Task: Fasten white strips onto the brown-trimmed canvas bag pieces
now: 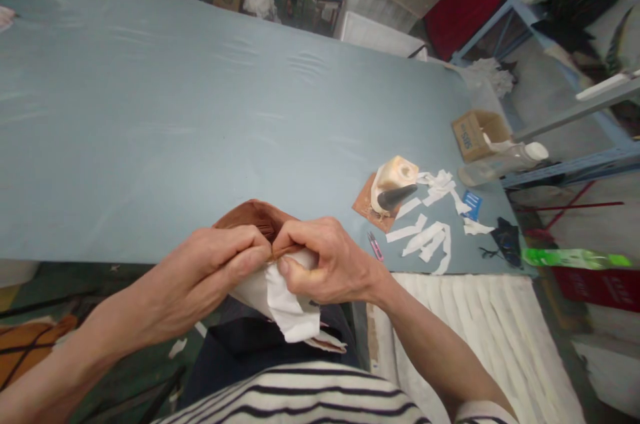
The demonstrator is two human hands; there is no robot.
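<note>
Both hands pinch the edge of a brown piece with a white lining (253, 291), held at the table's near edge above my lap. My left hand (225, 261) grips it from the left, thumb and forefinger pressed together. Close beside it, my right hand (325, 261) is closed on the same edge, fingertips almost touching the left ones. A flap of white cloth (293, 307) hangs below the right thumb. The brown part (245, 212) bulges up behind the fingers. What exactly this piece is, I cannot make out.
The long table (165, 117) has a blue-grey cover. To the right lie pink-handled thread snips (375, 246), a cream block with a dark horn-shaped object (397, 197), white strips (435, 237), a small box (480, 134), a clear bottle (500, 164) and a green bottle (575, 258).
</note>
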